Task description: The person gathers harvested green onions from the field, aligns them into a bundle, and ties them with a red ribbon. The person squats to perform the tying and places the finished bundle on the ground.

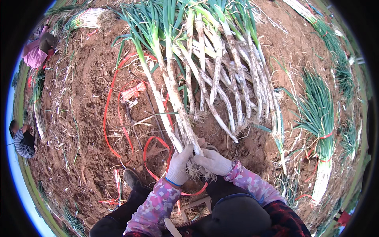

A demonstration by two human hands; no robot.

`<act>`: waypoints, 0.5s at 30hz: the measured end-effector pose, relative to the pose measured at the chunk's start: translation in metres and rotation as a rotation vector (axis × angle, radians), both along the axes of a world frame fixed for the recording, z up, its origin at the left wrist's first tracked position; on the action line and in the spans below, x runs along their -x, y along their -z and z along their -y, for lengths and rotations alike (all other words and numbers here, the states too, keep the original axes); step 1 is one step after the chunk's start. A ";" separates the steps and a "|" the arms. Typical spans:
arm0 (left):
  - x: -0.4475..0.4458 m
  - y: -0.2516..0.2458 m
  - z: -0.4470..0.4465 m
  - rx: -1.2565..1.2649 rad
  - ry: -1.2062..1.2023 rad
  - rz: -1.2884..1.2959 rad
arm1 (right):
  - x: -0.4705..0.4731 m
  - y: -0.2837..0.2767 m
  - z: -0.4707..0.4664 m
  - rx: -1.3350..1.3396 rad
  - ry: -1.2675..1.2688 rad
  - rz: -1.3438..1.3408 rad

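Observation:
Wearing a white knit glove, my left hand grips the lower ends of long Welsh onion stalks, just above their roots. My right hand, gloved too, closes on the soil-streaked stalks beside it. Stringy roots hang below and between both hands. The green tops of these stalks reach forward onto a loose pile of Welsh onions, whose white shanks cross one another and point towards me. My fingertips partly hide where the held stalks end.
Red plastic tape loops over the soil at left, near a knotted tape bundle. Tied onion bundles lie at right and far left. My shoe and a wooden stool frame are close below. Two people are at left.

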State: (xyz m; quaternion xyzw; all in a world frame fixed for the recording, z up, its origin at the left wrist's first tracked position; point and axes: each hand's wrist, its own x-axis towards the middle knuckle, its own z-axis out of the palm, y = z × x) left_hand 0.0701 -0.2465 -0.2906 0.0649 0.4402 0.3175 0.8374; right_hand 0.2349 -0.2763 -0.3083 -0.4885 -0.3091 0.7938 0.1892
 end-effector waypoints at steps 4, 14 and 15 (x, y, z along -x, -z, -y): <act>0.015 -0.008 -0.004 -0.126 0.224 -0.340 | 0.000 0.009 -0.004 -0.533 -0.540 0.382; 0.075 -0.053 -0.028 -0.208 -0.023 -0.096 | -0.051 0.077 -0.202 -1.005 0.001 1.501; 0.079 -0.058 -0.030 -0.229 -0.047 -0.155 | -0.052 0.085 -0.218 -0.922 -0.185 1.584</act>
